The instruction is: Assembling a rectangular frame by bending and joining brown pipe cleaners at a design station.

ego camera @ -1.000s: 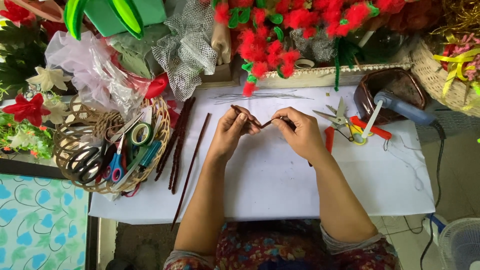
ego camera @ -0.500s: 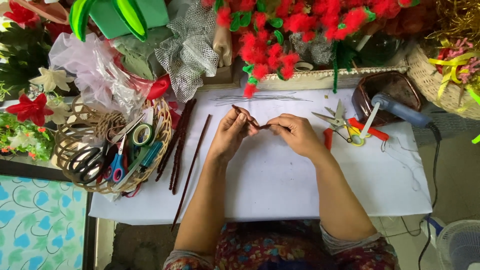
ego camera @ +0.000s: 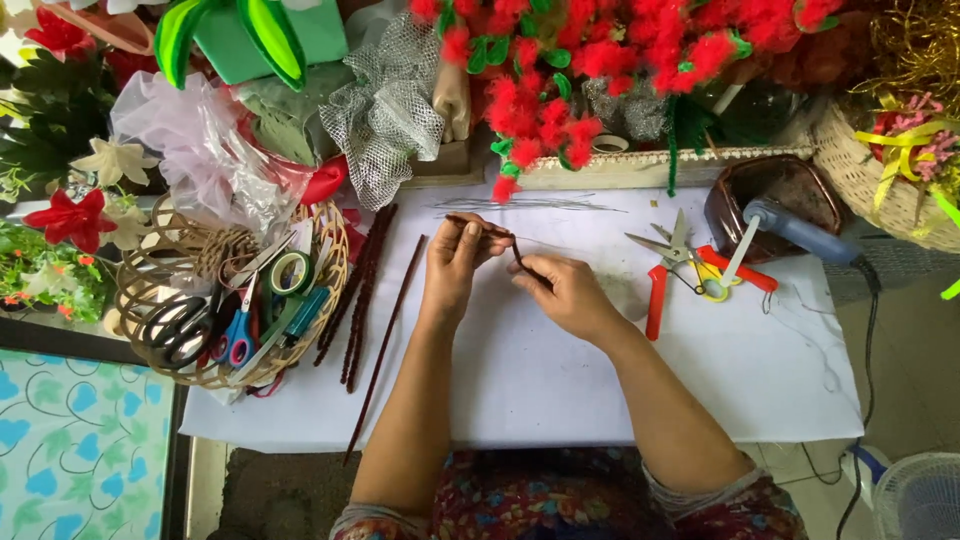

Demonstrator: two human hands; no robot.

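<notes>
Both my hands work a dark brown pipe cleaner (ego camera: 500, 238) over a white sheet (ego camera: 560, 370). My left hand (ego camera: 455, 260) pinches its upper end, which sticks out to the left above my fingers. My right hand (ego camera: 565, 290) grips the lower part, and the piece bends down between the two hands. Several more brown pipe cleaners (ego camera: 365, 290) lie on the sheet to the left of my left hand.
A wicker basket (ego camera: 150, 330) at left holds scissors, tape and twine. Red-handled pliers (ego camera: 665, 275) and a glue gun (ego camera: 790, 225) lie to the right, thin wires (ego camera: 530, 205) at the back. Red fuzzy flowers (ego camera: 560, 70), mesh and artificial plants crowd the far edge.
My right hand has moved left and down toward my left hand. The pipe cleaner, straighter a second ago, is now bent downward between the hands.
</notes>
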